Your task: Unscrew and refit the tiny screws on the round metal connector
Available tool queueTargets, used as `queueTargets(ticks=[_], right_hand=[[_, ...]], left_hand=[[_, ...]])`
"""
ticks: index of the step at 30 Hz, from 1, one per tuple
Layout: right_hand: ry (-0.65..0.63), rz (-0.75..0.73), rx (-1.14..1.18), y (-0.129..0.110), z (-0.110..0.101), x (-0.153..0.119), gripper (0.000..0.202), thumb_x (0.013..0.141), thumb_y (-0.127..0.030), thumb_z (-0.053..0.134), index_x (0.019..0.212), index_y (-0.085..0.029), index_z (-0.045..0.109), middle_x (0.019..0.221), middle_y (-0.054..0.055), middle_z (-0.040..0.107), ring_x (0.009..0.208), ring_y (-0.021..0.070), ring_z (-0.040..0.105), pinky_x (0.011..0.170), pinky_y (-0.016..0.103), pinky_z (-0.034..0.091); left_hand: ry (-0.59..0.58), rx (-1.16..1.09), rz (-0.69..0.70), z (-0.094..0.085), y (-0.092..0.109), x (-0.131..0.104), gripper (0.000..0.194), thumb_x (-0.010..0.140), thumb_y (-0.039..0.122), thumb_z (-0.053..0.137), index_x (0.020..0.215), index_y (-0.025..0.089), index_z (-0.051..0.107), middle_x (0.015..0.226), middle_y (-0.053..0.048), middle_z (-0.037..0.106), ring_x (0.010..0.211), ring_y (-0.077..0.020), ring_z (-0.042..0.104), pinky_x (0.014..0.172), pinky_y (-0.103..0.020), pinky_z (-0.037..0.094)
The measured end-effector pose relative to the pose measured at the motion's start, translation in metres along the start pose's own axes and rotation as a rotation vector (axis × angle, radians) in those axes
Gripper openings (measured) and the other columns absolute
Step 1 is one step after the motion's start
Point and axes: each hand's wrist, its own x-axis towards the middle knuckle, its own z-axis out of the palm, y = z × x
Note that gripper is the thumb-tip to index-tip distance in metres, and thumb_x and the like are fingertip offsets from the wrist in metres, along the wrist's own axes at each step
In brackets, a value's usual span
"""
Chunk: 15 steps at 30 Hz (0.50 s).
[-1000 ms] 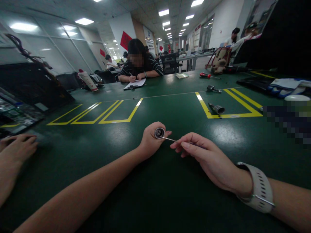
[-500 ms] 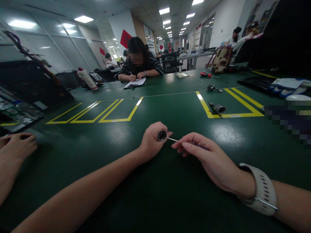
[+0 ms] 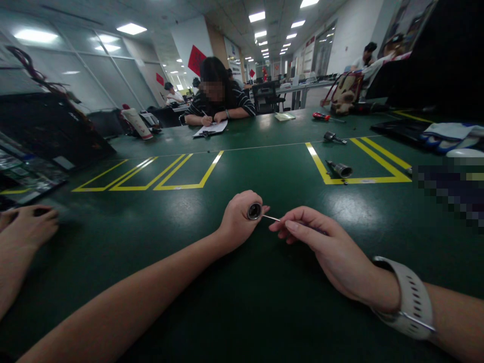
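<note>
My left hand (image 3: 241, 218) is wrapped round a round metal socket-like part (image 3: 254, 211), whose hollow end faces me. In my right hand (image 3: 321, 237), thumb and fingers pinch a thin screwdriver (image 3: 270, 218); its handle is mostly hidden in the palm. The bare metal shaft reaches left to the rim of the held part; whether its tip touches inside I cannot tell. Beyond my right hand, a similar metal socket-like part (image 3: 343, 171) lies on the green table (image 3: 260, 171) with small dark bits beside it. Another such part (image 3: 333, 136) lies farther back.
Yellow tape (image 3: 181, 188) marks boxes on the table. A red-handled screwdriver (image 3: 321, 116) and gloves (image 3: 449, 135) lie at the right. Another person's hand (image 3: 28, 227) rests at the left edge. Across the table a person writes on a clipboard (image 3: 210, 129). Dark equipment (image 3: 41, 136) stands left.
Almost nothing has changed. Both hands keep the same hold, and the whole view has shifted very slightly.
</note>
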Motion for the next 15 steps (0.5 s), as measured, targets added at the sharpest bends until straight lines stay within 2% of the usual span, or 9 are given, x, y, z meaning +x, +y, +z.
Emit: queueTargets(ticks=[4,10,15], right_hand=[[-0.011,0.040,0.092,-0.0003,-0.0007,0.0014,0.011,0.084,-0.028,0.057,0.086,-0.020,0.064,0.096,0.004,0.068,0.088,0.0172,0.057,0.078,0.034,0.040],[-0.036,0.108,0.242,-0.0015,-0.0044,0.0044,0.012,0.085,-0.027,0.056,0.088,-0.019,0.064,0.098,0.005,0.068,0.089,0.0171,0.057,0.079,0.034,0.040],[0.002,0.060,0.180,-0.0021,-0.0031,0.0031,0.012,0.084,-0.029,0.056,0.087,-0.020,0.064,0.096,0.004,0.068,0.089,0.0182,0.057,0.079,0.035,0.040]], left_hand=[[0.001,-0.018,0.019,-0.0014,0.0009,-0.0003,0.022,0.077,0.020,0.062,0.062,0.017,0.046,0.061,0.004,0.047,0.057,-0.0093,0.045,0.053,-0.022,0.034],[-0.044,-0.194,-0.034,-0.0019,0.0015,0.0002,0.023,0.074,0.020,0.066,0.062,0.017,0.047,0.060,0.005,0.046,0.055,-0.0081,0.044,0.051,-0.021,0.035],[-0.069,-0.209,-0.035,-0.0010,0.0016,0.0017,0.022,0.075,0.021,0.065,0.062,0.017,0.047,0.060,0.005,0.047,0.054,-0.0080,0.044,0.051,-0.021,0.035]])
